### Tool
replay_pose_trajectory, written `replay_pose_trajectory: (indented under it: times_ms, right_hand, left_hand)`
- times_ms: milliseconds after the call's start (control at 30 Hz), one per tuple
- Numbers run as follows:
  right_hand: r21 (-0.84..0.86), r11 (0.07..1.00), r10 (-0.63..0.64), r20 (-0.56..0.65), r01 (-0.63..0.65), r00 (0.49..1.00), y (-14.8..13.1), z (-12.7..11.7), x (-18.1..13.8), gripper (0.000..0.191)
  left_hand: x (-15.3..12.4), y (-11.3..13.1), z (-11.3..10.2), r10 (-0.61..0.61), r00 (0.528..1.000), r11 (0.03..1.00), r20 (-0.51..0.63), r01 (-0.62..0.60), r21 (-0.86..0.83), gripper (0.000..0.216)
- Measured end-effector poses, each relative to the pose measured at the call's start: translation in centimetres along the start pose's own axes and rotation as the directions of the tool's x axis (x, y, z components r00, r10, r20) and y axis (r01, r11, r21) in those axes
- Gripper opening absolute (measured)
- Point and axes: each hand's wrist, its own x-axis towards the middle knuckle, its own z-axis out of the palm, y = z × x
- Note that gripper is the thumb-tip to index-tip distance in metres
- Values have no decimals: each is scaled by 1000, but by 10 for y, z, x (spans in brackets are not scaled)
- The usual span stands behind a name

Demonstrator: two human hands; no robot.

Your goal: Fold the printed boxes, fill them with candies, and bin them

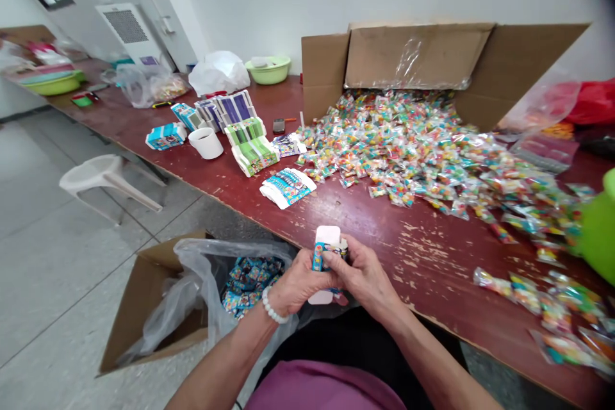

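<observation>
Both my hands meet at the table's front edge around a small blue printed candy box (318,256) with white flaps sticking out above and below. My left hand (302,280), with a white bead bracelet (273,306) on its wrist, grips the box from the left. From the right, my right hand (362,272) has its fingers closed on the same box, thumb across the front. My fingers hide much of it. Just beyond lies a fanned stack of flat blue boxes (288,188). A large heap of wrapped candies (408,141) spreads to the right.
An open carton (418,57) backs the candy heap. Green flat boxes (252,144) and a white tape roll (205,143) are left of centre. Below the edge, a plastic-lined carton (144,307) holds blue packs (247,282). A white stool (103,173) stands left, a green basin (600,230) right.
</observation>
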Motion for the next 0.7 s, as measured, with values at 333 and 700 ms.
replay_pose_trajectory:
  times_ms: [333,700]
  right_hand:
    - [-4,996,-88,-71,87,994,9,-9,3,34]
    - [263,959,-31,-280,108,960,17,3,-1,41]
  left_hand:
    - [0,-4,-2,132,989,988,-69,-125,94,30]
    - [-10,-12,3,283,938,958,-198,-285,22,64]
